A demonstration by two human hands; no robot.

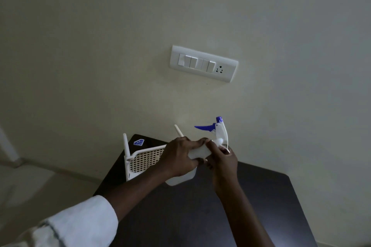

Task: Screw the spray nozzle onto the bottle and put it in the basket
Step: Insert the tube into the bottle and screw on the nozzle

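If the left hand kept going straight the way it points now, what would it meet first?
The left hand points right, gripping the white bottle. Going on, it would likely meet the right hand at the spray nozzle first, though depth is uncertain.

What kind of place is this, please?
Probably a room in a home: a plain painted wall bearing a switch panel with socket, and a small dark table holding a white plastic basket.

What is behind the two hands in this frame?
Behind the left hand stands a white lattice basket on the dark table, against the wall. Its right part and inside are covered by the hands. The bottle is mostly hidden by the left hand, the right hand beside it.
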